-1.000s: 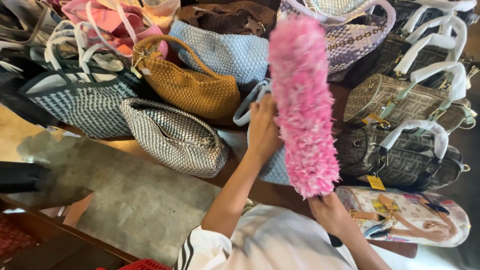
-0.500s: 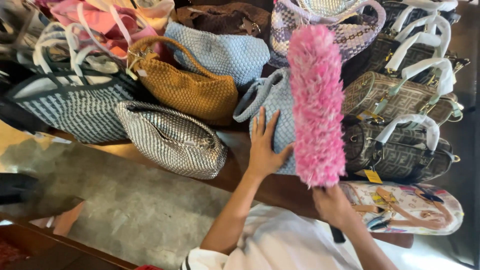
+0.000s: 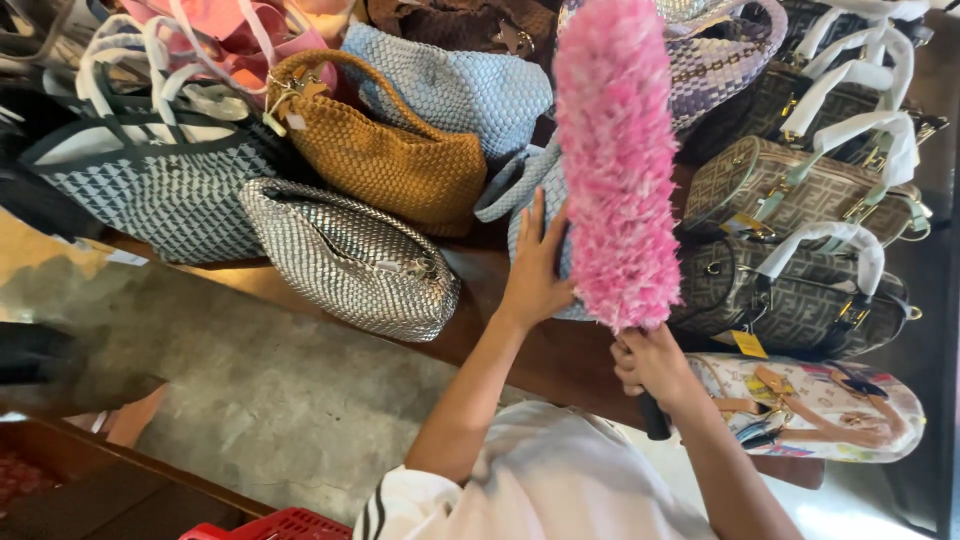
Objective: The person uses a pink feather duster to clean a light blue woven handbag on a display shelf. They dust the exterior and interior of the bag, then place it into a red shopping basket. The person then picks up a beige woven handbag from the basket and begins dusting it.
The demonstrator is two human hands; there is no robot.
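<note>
Fingers (image 3: 540, 215) of the left hand (image 3: 535, 280) are lying spread flat on a pale blue woven bag (image 3: 530, 200) — the right hand (image 3: 650, 365) is gripping a pink fluffy duster (image 3: 615, 160), standing upright over bags on the wooden table (image 3: 540, 355).

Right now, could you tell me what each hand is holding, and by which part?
The right hand holds a pink fluffy duster by its dark handle, just below the head. The left hand holds nothing; it rests flat on a light blue woven bag.
</note>
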